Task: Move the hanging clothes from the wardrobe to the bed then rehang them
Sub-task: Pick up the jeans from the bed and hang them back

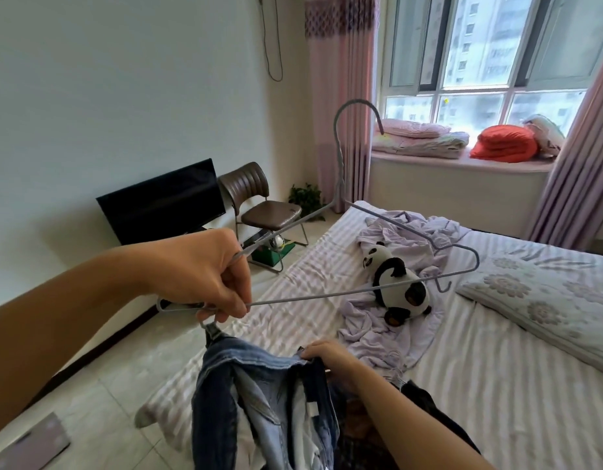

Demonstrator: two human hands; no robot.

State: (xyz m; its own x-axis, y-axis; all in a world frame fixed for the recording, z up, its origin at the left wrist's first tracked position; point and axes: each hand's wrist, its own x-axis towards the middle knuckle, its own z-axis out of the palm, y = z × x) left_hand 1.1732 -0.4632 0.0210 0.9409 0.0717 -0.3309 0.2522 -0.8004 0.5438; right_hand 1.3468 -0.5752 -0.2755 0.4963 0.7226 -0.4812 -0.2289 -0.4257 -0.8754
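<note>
My left hand [205,269] grips the left end of a grey-blue wire hanger [339,184], held up over the bed with its hook pointing at the window. A belt loop of the blue jeans [259,401] hangs from the small hook at that end, right under my fingers. At the jeans' waistband my right hand [327,354] pinches the denim. The hanger's other end, with its small hook, is free above the striped bed [479,385]. Dark clothes [429,415] lie on the bed under my right forearm.
A panda toy [398,283] lies on a crumpled lilac garment [395,327] mid-bed, with a flowered pillow [547,300] to the right. A brown chair [263,208] and a dark TV [164,201] stand by the left wall. Folded bedding sits on the window sill [463,161].
</note>
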